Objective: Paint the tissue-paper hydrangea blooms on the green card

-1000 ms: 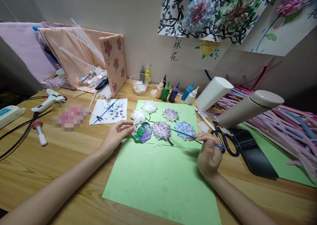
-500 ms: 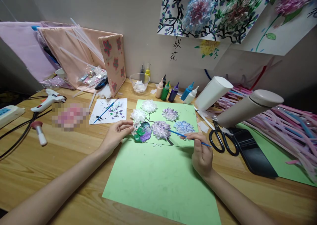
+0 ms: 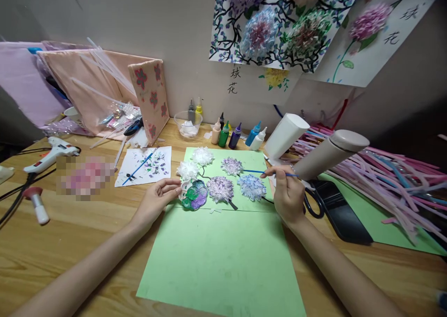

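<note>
My right hand (image 3: 289, 197) pinches a thin blue paintbrush (image 3: 254, 171), its tip by the edge of the small upper purple flower (image 3: 231, 165). With its fingertips, my left hand (image 3: 159, 198) grips the left rim of a round paint palette (image 3: 193, 196) smeared with green and purple. On the green sheet (image 3: 220, 256) lie more fluffy flowers: a larger purple one (image 3: 220, 189), a blue one (image 3: 251, 187) and two white ones (image 3: 202, 156). Dark stems are drawn or laid between them. The palette partly covers the sheet beside the lower white flower.
Paint bottles (image 3: 224, 135) and a clear bowl (image 3: 187, 124) stand behind the sheet. At left are a paint-spotted paper (image 3: 160, 165) with a brush, and a glue gun (image 3: 52, 154). Scissors (image 3: 314, 203), a black phone-like slab (image 3: 340, 214), bottles and pipe cleaners (image 3: 377, 177) fill the right.
My right hand has raised the brush, moving its tip from the larger purple flower up to the small purple one. The left hand keeps its grip on the palette; the camera view has shifted.
</note>
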`<state>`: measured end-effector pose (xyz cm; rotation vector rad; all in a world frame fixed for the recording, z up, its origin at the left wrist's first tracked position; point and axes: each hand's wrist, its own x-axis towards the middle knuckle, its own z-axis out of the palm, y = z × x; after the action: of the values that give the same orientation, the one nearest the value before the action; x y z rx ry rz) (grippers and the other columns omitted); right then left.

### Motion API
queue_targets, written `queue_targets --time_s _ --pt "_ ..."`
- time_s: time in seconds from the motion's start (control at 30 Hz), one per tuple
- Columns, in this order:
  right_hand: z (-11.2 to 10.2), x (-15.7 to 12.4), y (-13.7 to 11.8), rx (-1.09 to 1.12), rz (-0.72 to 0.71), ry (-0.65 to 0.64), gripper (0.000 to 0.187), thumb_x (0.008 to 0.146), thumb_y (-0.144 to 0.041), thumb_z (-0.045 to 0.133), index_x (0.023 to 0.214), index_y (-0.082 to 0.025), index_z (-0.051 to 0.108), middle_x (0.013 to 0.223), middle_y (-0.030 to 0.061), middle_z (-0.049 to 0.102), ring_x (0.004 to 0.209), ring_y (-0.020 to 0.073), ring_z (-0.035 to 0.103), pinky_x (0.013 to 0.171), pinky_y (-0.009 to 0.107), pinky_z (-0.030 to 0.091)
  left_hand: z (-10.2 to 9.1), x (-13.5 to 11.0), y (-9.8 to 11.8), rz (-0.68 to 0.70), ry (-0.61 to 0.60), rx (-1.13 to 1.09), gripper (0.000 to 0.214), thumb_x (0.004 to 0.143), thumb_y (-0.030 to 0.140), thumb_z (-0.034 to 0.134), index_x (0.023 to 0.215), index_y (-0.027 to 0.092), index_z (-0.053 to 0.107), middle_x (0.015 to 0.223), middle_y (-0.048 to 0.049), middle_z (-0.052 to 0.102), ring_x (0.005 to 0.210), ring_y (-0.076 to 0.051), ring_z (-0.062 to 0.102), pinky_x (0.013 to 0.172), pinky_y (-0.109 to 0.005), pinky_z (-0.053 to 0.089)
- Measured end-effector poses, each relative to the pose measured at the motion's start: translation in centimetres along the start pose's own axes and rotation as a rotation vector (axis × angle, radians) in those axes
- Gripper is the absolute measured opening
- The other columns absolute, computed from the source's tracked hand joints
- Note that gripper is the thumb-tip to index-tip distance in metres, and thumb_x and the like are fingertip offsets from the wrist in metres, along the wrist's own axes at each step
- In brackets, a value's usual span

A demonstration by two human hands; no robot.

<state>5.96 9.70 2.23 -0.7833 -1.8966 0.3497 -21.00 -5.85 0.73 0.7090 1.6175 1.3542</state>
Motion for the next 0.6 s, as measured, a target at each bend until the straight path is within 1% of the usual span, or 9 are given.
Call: queue_targets --time_s 0.13,0.3,0.37,0.5,0.6 --pt "1.1 1.8 0.2 -0.008 -0.032 -0.020 0.034 0.096 -0.029 0.033 0.072 -0.020 0.056 0.065 0.0004 0.058 0.066 0.0152 0.056 0.068 0.030 0.043 0.0 0.0 0.0 0.012 -0.002 0.010 0.049 0.061 0.044 0.079 0.096 0.015 0.062 0.095 -0.0103 0.072 0.097 -0.027 0.065 0.088 -0.037 0.050" --pt "2.2 2.3 0.7 -0.023 -0.068 -0.072 0.033 0.096 -0.029 0.033 0.072 -0.021 0.053 0.065 0.0007 0.055 0.065 0.0156 0.055 0.067 0.031 0.043 0.0 -0.1 0.1 0.028 0.011 0.009 0.049 0.058 0.046 0.080 0.093 0.015 0.064 0.094 -0.0104 0.072 0.096 -0.027 0.066 0.082 -0.034 0.053" --pt "2.2 2.3 0.8 -0.037 -0.089 -0.067 0.031 0.096 -0.028 0.033 0.074 -0.021 0.053 0.067 0.0010 0.056 0.068 0.0164 0.055 0.067 0.031 0.043 0.0 -0.2 0.2 0.033 0.017 0.007 0.049 0.058 0.046 0.081 0.093 0.015 0.065 0.093 -0.0103 0.072 0.094 -0.027 0.066 0.079 -0.033 0.054" --pt "2.0 2.2 0.8 -0.022 -0.097 -0.014 0.031 0.096 -0.026 0.033 0.074 -0.022 0.053 0.067 0.0006 0.056 0.068 0.0162 0.055 0.068 0.031 0.042 0.0 -0.1 0.2 0.027 0.013 0.001 0.050 0.057 0.046 0.081 0.093 0.015 0.064 0.094 -0.0102 0.072 0.092 -0.026 0.067 0.077 -0.031 0.054" --pt "1.9 2.3 0.7 -0.006 -0.077 -0.033 0.032 0.096 -0.026 0.033 0.073 -0.021 0.053 0.065 0.0001 0.055 0.064 0.0149 0.055 0.066 0.030 0.042 0.0 -0.1 0.1 0.022 -0.001 0.000 0.050 0.059 0.046 0.080 0.095 0.015 0.063 0.095 -0.0105 0.072 0.092 -0.025 0.067 0.078 -0.032 0.054"
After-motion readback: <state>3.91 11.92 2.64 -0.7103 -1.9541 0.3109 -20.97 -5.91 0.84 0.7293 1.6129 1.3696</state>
